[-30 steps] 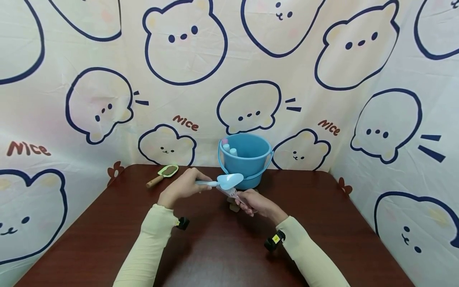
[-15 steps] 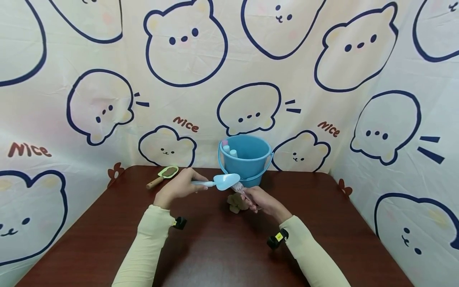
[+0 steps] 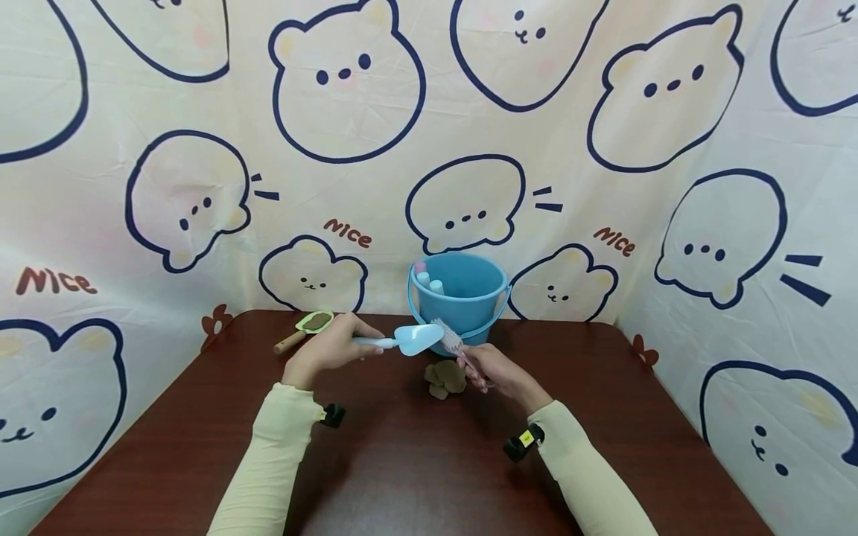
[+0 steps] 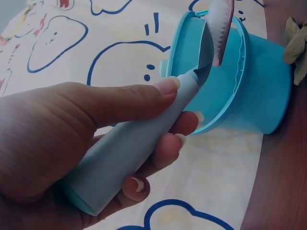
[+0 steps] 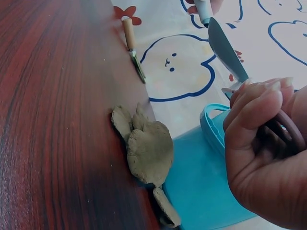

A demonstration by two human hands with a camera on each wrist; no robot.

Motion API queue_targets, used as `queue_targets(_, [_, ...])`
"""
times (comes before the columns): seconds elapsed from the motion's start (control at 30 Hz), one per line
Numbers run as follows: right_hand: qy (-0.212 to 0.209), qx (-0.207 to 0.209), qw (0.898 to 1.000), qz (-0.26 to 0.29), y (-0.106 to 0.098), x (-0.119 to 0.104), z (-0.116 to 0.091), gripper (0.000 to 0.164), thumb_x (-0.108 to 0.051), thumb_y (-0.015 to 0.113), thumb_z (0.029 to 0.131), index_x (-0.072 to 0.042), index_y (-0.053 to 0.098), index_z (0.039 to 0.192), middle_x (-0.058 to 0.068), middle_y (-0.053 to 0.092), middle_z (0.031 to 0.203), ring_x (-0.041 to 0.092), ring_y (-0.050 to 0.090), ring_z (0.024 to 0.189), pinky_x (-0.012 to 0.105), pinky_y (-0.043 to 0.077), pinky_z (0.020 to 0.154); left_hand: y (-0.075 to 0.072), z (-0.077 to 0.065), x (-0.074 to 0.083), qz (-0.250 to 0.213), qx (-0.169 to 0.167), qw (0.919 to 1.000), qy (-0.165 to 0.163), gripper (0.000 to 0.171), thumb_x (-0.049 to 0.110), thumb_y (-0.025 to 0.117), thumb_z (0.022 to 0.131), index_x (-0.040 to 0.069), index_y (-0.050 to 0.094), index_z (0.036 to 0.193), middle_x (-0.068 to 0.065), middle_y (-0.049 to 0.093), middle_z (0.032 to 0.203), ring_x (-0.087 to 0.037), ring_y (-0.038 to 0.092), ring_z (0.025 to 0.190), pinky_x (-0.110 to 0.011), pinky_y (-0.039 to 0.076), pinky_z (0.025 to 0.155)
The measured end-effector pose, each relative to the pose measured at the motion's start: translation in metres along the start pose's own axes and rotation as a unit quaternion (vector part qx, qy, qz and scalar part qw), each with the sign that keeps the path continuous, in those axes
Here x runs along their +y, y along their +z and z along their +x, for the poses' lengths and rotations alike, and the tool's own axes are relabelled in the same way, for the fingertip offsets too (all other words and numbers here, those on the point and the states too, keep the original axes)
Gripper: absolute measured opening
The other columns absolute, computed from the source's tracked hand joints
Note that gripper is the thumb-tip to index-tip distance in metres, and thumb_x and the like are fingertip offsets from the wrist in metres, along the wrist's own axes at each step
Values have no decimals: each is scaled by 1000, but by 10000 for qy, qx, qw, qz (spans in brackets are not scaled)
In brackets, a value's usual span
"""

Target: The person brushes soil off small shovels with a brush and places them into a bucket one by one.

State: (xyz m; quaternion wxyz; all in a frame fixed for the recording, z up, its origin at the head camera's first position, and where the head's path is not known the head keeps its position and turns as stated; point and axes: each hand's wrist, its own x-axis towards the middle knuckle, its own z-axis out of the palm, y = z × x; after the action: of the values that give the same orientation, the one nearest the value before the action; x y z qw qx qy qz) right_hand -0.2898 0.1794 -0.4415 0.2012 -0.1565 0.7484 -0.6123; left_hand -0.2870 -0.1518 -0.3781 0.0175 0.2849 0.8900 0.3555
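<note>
My left hand point(image 3: 330, 351) grips the grey-white handle of a light blue garden trowel point(image 3: 417, 340), its thumb lying along the handle point(image 4: 122, 155) in the left wrist view. The blade points right, above the table. In my right hand point(image 3: 501, 372) is a pink brush with white bristles point(image 3: 447, 336), the fingers curled round its handle. The brush head point(image 4: 220, 28) overlaps the trowel blade's tip in the left wrist view. Below both tools, greenish-brown clay pieces point(image 5: 151, 151) lie bunched on the table in front of a blue bucket point(image 3: 462, 307).
The bucket stands at the back of the dark wooden table point(image 3: 402, 476), with pink and pale blue handle ends point(image 3: 429, 280) showing at its left rim. A small green trowel with a wooden handle point(image 3: 290, 342) lies back left. A cartoon-printed cloth point(image 3: 348, 193) hangs behind.
The brush has swung up from under the trowel to beside its tip, and the right hand has shifted slightly right. The trowel has drifted a little left. More of the clay shows now.
</note>
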Motion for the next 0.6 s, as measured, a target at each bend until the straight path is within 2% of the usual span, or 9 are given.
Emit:
queue_targets(0.23, [-12,-51,10000,-14,3,2,2,40,-26,32,110,2,55,91,-4,43,56,8,40,44,25,34,45,0,0,3,12,50,9998,198,22,11,75,93,0,78,111,-6,74,85,-17,59,67,-32,51,62])
queue_targets(0.43, [-30,-289,9994,-174,11,5,5,43,-27,34,109,7,54,94,-2,45,58,9,41,45,26,36,45,2,0,7,-24,189,9990,393,22,11,74,93,-1,77,112,-6,75,87,-19,60,67,-32,52,62])
queue_targets(0.6, [110,-427,9989,-144,22,7,6,41,-28,36,108,5,55,93,-2,45,59,10,41,45,25,36,44,6,2,8,16,202,9987,458,22,11,74,93,-1,77,111,-7,75,88,-17,59,67,-30,52,61])
